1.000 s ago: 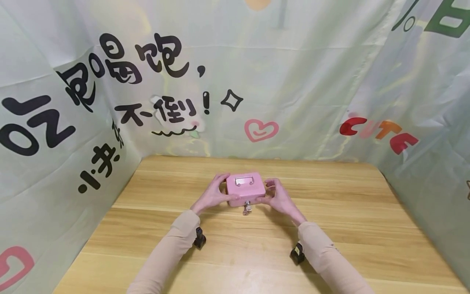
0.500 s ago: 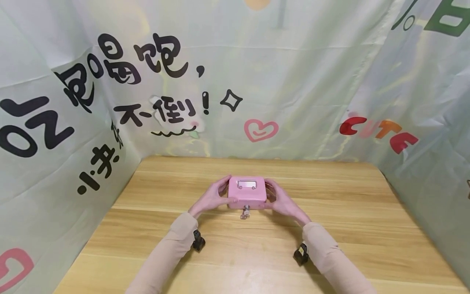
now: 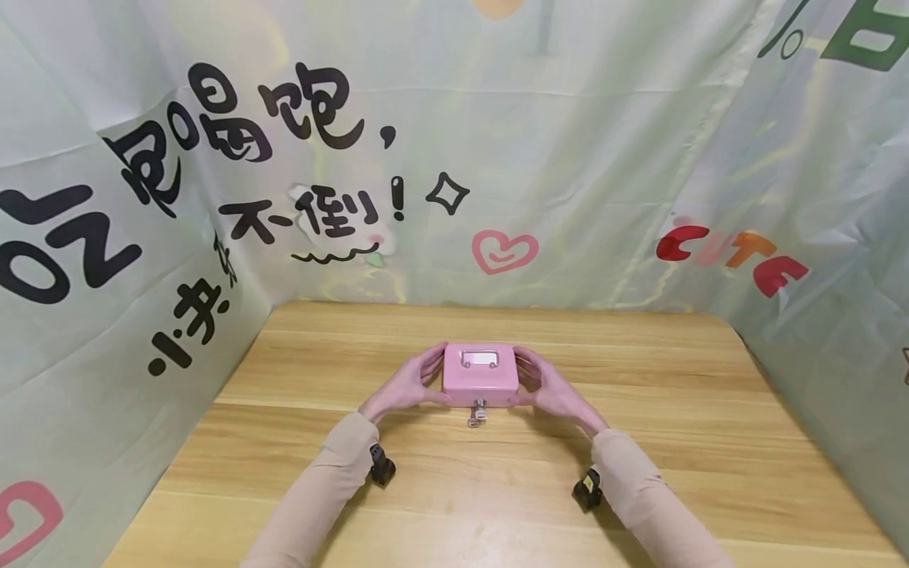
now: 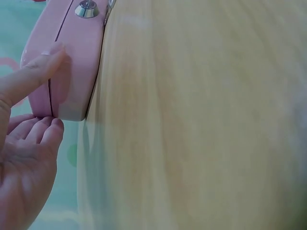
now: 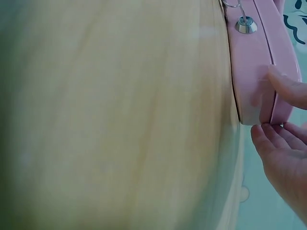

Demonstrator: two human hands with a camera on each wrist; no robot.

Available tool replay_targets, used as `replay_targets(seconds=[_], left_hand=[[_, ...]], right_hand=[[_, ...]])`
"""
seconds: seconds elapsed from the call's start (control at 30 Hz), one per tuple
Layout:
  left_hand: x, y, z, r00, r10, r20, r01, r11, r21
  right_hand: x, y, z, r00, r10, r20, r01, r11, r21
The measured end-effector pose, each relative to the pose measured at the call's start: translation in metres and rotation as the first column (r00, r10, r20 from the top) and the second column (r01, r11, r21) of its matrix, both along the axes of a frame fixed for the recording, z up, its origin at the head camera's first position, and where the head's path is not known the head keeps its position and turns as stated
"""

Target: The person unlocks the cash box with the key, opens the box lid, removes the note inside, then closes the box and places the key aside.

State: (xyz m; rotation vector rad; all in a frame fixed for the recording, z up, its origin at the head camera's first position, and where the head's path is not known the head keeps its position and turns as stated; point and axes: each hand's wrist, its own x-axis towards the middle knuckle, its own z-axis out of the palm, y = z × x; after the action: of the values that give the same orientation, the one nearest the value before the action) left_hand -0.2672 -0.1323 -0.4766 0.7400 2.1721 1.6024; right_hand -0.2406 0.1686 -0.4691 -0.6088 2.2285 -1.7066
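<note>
A small pink cash box (image 3: 480, 386) with a metal handle (image 3: 480, 359) folded on its lid sits upright on the wooden table. Keys (image 3: 477, 414) hang from the lock on its front. My left hand (image 3: 410, 382) grips the left end, thumb (image 4: 36, 72) on the front face near the lid seam and fingertips at the side. At the other end my right hand (image 3: 557, 390) holds it the same way, its thumb (image 5: 288, 88) on the front. In both wrist views the silver lock (image 5: 246, 25) shows with a key in it, and the lid is down.
The wooden tabletop (image 3: 483, 489) stretches around the box on all sides. Printed cloth (image 3: 582, 173) hangs behind it and along the left and right edges. A black camera (image 3: 382, 465) is strapped at the left wrist, another (image 3: 587, 489) at the right.
The box has turned from slightly tilted to square with the table and slid a little toward me and to the right. Both hands stay on its ends and move along with it.
</note>
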Motion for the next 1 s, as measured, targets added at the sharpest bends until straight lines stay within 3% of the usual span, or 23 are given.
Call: replay_targets(seconds=[0.33,0.57,0.73,0.9,1.0], left_hand=[[-0.003,-0.003,-0.004,0.997,0.022,0.071,-0.028,0.996,0.089],[-0.004,-0.003,-0.002,0.997,0.057,0.053,-0.062,0.993,0.101],[-0.006,-0.003,-0.004,0.998,0.038,0.053,-0.045,0.988,0.145],[-0.008,-0.001,-0.006,0.996,0.086,0.018,-0.087,0.992,0.093],[-0.011,0.002,-0.009,0.994,0.105,0.005,-0.105,0.990,0.089]], right_hand=[[-0.001,0.004,-0.001,0.999,-0.027,0.036,0.029,0.999,-0.037],[-0.005,0.006,0.001,0.995,-0.058,0.081,0.065,0.994,-0.090],[-0.007,0.004,0.002,0.995,-0.094,0.038,0.097,0.992,-0.083],[-0.011,-0.003,0.003,0.983,-0.182,0.032,0.183,0.982,-0.045],[-0.014,-0.009,0.005,0.957,-0.282,0.071,0.285,0.958,-0.032]])
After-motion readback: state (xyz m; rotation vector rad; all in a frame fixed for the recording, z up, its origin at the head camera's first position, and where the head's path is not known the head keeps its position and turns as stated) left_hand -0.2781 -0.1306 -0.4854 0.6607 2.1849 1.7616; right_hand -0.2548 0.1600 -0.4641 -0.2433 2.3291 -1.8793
